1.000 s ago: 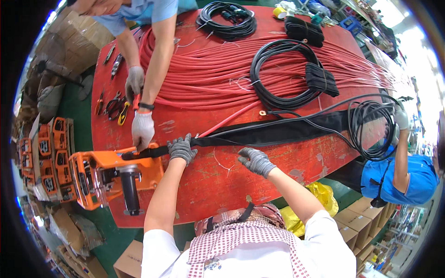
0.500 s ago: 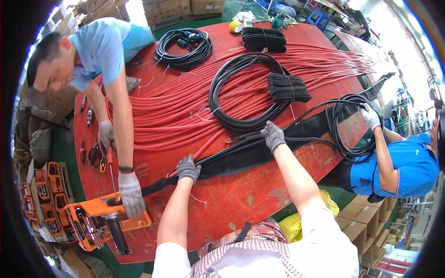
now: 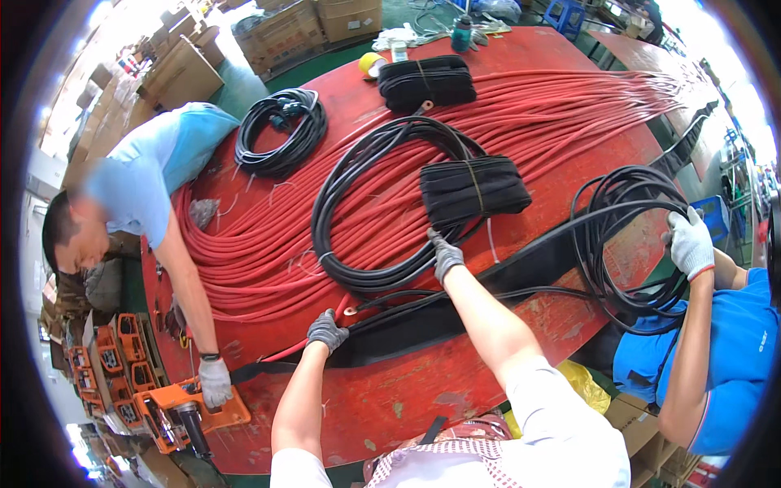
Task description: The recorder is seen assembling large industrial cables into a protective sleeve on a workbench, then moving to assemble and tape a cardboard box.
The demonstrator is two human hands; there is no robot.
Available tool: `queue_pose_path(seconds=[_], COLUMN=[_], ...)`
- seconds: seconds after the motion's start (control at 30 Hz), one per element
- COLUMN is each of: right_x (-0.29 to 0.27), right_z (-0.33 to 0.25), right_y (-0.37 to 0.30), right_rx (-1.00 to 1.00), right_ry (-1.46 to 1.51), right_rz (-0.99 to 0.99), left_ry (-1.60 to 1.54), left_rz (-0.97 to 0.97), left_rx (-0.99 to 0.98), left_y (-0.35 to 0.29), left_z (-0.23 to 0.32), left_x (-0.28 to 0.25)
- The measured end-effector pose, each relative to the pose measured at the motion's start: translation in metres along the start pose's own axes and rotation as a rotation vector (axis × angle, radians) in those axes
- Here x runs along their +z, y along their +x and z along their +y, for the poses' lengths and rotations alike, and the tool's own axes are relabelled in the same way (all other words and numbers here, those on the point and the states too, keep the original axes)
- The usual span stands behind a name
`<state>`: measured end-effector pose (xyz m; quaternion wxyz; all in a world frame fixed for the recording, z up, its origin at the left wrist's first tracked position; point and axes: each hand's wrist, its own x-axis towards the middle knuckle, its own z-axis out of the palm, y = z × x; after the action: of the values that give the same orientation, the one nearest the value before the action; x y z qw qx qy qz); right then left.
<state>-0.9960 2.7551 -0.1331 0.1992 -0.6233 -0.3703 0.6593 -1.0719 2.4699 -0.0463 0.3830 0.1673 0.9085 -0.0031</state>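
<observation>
My left hand [image 3: 328,330], in a grey glove, is closed around a red cable [image 3: 286,351] above a long black fabric sleeve [image 3: 390,332]. Close by lies a cable end with a copper ring lug [image 3: 350,311]. My right hand [image 3: 444,259], also gloved, appears closed on the lower right edge of a black cable coil [image 3: 324,236]; its fingertips are partly hidden. Just above that hand sits a tied black fabric bundle [image 3: 476,191]. Thin black cables [image 3: 407,304] run along the sleeve beneath my right forearm.
Many red cables [image 3: 244,268] cross the red table [image 3: 390,398]. At left, a co-worker's gloved hand [image 3: 215,382] rests on an orange tool [image 3: 167,397]. A co-worker in blue at right holds another coil [image 3: 582,244]. Behind are a second bundle [image 3: 427,84] and coil [image 3: 244,146].
The view has shifted. My right hand has moved from the cables along the sleeve up to the coil's edge. The left co-worker's screwdriver has gone from sight.
</observation>
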Motion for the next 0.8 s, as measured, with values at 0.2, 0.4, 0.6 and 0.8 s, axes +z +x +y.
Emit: queue_pose_path(seconds=[0.2, 0.4, 0.6, 0.8], right_x=[-0.01, -0.026, -0.018, -0.028], right_z=[-0.02, -0.023, -0.065, -0.1], right_y=[0.002, 0.013, -0.03, -0.036], right_rx=[0.092, 0.129, 0.308, 0.315], right_ry=[-0.209, 0.164, 0.504, 0.579], right_rz=[0.064, -0.218, -0.359, -0.71], left_ry=[-0.082, -0.261, -0.597, -0.242], left_rz=[0.012, -0.045, -0.16, -0.04], left_rx=[-0.008, 0.125, 0.242, 0.287], left_y=[0.008, 0.023, 0.04, 0.022], left_z=[0.021, 0.036, 0.029, 0.034], left_x=[-0.003, -0.012, -0.003, 0.006])
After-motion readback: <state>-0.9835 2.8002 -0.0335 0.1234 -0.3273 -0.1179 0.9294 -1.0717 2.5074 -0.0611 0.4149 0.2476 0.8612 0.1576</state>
